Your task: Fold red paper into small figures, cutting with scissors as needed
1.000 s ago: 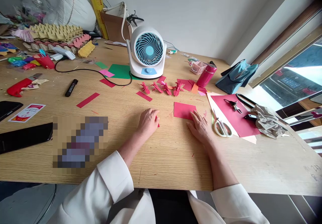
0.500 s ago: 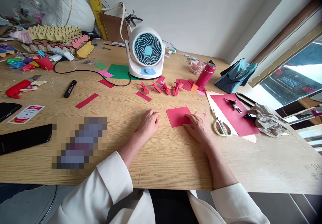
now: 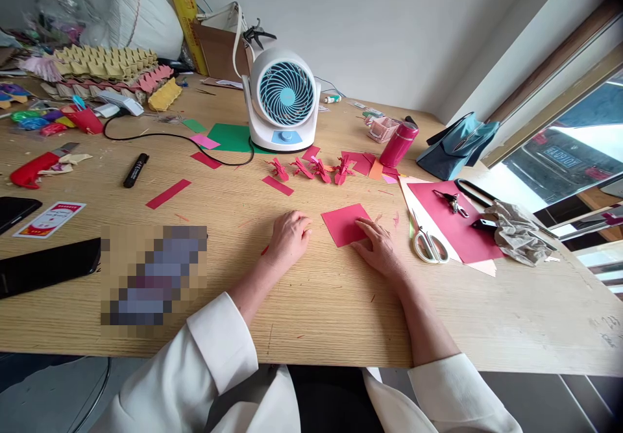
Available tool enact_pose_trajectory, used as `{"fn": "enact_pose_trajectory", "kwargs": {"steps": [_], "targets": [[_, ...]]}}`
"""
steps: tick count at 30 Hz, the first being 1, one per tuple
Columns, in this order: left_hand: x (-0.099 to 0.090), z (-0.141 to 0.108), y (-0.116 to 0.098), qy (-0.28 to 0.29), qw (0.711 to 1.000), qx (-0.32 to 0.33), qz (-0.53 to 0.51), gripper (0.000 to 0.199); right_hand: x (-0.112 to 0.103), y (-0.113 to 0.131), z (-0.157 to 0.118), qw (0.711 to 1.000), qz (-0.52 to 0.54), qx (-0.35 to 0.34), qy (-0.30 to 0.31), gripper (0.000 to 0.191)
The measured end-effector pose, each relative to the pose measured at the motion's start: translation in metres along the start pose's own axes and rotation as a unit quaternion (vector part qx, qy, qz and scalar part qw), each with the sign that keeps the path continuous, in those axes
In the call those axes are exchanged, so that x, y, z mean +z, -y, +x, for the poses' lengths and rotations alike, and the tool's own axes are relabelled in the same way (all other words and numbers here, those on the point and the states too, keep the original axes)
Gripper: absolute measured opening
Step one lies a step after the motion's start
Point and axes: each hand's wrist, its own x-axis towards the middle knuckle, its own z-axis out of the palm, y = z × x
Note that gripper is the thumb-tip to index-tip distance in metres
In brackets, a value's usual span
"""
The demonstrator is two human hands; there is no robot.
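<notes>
A red square of paper (image 3: 343, 224) lies flat on the wooden table in front of me. The stretched fingertips of my right hand (image 3: 382, 248) rest on its right side, thumb spread apart near the lower edge. Left of the paper, and apart from it, my left hand (image 3: 289, 241) lies on the tabletop with its fingers curled in; I see nothing in them. Beyond the square, several folded red paper figures (image 3: 320, 170) stand in a row. White-handled scissors (image 3: 429, 248) lie right of my right hand, partly on larger sheets.
A white fan (image 3: 285, 98) stands behind the paper figures. Red paper strips (image 3: 168, 194) and a black marker (image 3: 136, 171) lie to the left, near a black phone (image 3: 51, 267). On the right are a red bottle (image 3: 399, 145), a blue-green bag (image 3: 455, 147) and a large red sheet (image 3: 450, 228).
My right hand has slid slightly left and further over the red square, whose upper right corner has shifted a little. My left hand has barely moved.
</notes>
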Motion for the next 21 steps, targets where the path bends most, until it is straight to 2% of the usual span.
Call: {"fn": "enact_pose_trajectory", "kwargs": {"steps": [5,11,14,21], "targets": [[-0.005,0.000,-0.009,0.013,0.998,0.053,-0.017,0.022,-0.001,0.003,0.001,1.000,0.017,-0.023,0.006,0.048],[-0.002,-0.003,-0.014,0.092,0.989,0.109,-0.046,0.034,-0.002,0.011,0.000,0.998,0.044,-0.043,0.016,0.040],[0.001,-0.004,-0.013,0.108,0.989,0.097,-0.038,0.036,-0.004,0.013,0.000,0.997,0.055,-0.051,0.027,0.039],[-0.003,-0.001,-0.010,0.085,0.996,0.039,0.004,0.039,-0.009,0.022,0.001,0.995,0.075,-0.059,0.025,0.032]]}}
